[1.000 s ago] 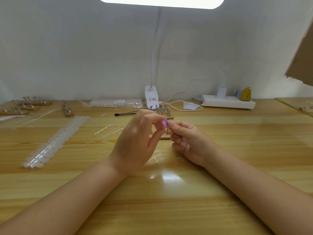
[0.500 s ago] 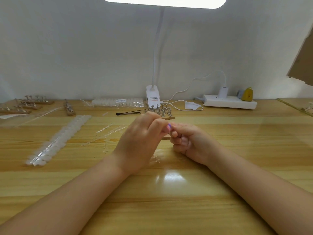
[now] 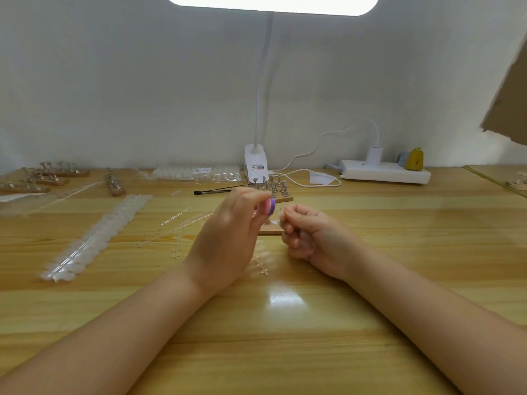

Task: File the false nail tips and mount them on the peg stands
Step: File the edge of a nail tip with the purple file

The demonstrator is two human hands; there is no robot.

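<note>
At the frame's centre, the left hand (image 3: 225, 238) pinches a purple file block (image 3: 268, 207) beside a nail tip (image 3: 278, 220) pinched by the right hand (image 3: 310, 238), filing apparently underway; the peg stand (image 3: 272, 188) behind looks unfilled, and strips of tips (image 3: 94, 238) wait at left.

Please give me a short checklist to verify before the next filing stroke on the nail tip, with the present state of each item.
1. Left hand grips the file block: ok.
2. Right hand pinches a clear nail tip: ok, though the tip is blurred.
3. File touches the tip edge: cannot tell.
4. Peg stand sits just behind the hands for mounting: ok.
5. Free peg on that stand: cannot tell, hands cover it.
6. More tips in strips on the table: ok.
</note>
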